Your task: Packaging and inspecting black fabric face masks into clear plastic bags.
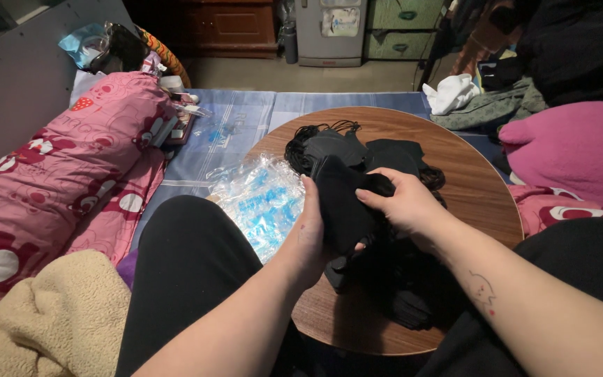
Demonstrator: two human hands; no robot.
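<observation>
My left hand (308, 234) and my right hand (403, 204) both grip one black face mask (343, 206), held upright above a round wooden table (476, 188). The left hand clasps its left edge, the right pinches its top right edge. Behind it a loose pile of black masks (357, 148) with thin ear loops lies on the table. More black masks (399, 293) lie under my forearms at the near edge. A heap of clear plastic sleeves with blue print (259, 199) sits at the table's left side, next to my left hand.
A pink patterned bolster (64, 174) and a beige fleece blanket (43, 314) lie at the left. My black-clad knees (190, 265) flank the table. A magenta cushion (574, 150) is at the right, a blue checked sheet (246, 115) beyond, with cabinets further back.
</observation>
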